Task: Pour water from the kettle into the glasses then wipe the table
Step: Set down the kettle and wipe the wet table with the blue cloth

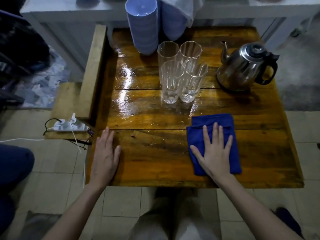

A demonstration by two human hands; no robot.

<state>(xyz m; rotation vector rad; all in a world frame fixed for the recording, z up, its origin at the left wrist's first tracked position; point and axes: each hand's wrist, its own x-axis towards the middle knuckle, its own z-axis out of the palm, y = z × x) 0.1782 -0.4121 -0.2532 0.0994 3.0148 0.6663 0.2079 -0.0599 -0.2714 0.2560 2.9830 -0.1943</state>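
A steel kettle (242, 66) with a black handle stands at the back right of the wooden table (155, 161). Several tall clear glasses (180, 73) stand bunched together at the table's middle back; whether they hold water I cannot tell. A folded blue cloth (214, 122) lies at the front right, and my right hand (215, 151) rests flat on it with fingers spread. My left hand (105, 153) lies flat and open on the table's front left edge, holding nothing. The tabletop shines as if wet around the glasses.
Two stacks of blue bowls (143, 26) stand at the table's back, against a white cabinet (69, 23). A power strip (69, 126) with cables sits on a low wooden shelf at the left. Tiled floor surrounds the table.
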